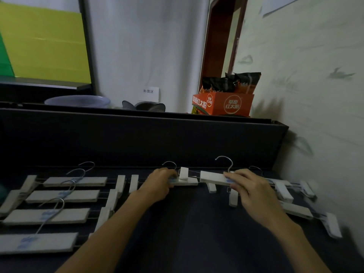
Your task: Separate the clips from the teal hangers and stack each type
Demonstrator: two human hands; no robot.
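Two hands are showing — the left hand (161,181) and the right hand (249,189), each on one hanger. Four hangers (59,196) are lying in a row at left. At right, at least two more hangers (295,209) are lying blurred — their exact number cannot be told. One orange box (224,104) and one bowl (77,100) are sitting behind.
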